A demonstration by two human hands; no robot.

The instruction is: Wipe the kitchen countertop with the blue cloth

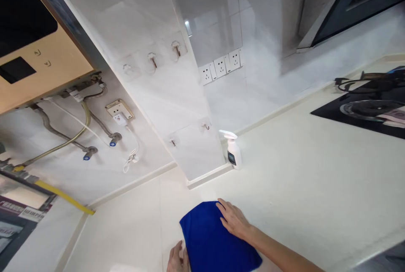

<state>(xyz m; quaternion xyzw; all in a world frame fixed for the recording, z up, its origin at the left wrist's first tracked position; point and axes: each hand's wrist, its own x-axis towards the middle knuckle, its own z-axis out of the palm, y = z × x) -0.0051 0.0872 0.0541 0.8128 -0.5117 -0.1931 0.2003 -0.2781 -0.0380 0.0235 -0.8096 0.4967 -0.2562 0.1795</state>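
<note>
A blue cloth (218,238) lies spread on the cream countertop, its lower end cut off by the frame's bottom edge. My right hand (234,220) rests over its upper right edge, fingers apart and lying on the fabric. Beside the left edge, my left hand (177,258) has its fingers loosely bent and apart, the thumb side touching the cloth or very near it; the wrist is out of frame. A white spray bottle (234,153) with a dark label stands upright beyond the cloth, by the corner of the tiled pillar.
The tiled pillar (202,158) with hooks juts over the counter (284,179). A black cooktop (357,107) with items on it sits at right. Power sockets (220,66) line the wall. At left are a water heater (63,61), hoses and a yellow pipe (63,196).
</note>
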